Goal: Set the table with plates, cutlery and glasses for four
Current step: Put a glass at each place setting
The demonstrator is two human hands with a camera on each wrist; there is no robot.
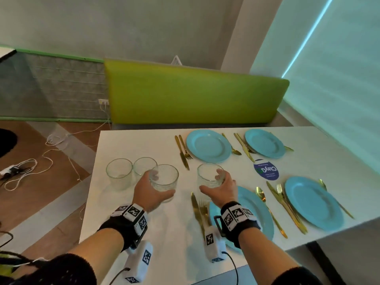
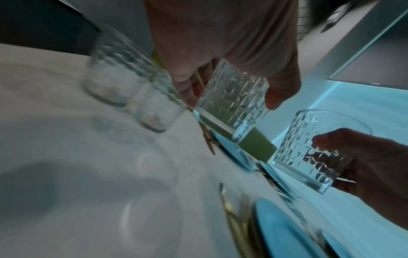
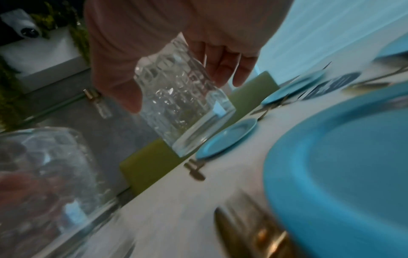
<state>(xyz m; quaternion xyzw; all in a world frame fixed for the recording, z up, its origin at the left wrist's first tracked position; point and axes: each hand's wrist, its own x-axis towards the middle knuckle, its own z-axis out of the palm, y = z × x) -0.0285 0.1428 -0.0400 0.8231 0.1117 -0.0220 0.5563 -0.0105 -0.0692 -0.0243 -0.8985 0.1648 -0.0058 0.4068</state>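
Left hand (image 1: pixel 151 194) is gripping a glass (image 1: pixel 164 179); right hand (image 1: pixel 223 191) is gripping another (image 1: pixel 209 175), both lifted off the counter (image 1: pixel 131 145), evidently bound for the plates (image 1: pixel 208 146) beyond the right hand.

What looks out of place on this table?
At the far right plate, the gold cutlery lies crossed and askew, unlike the neater sets. A round blue sticker sits between the plates. Nothing looks spilled or broken.
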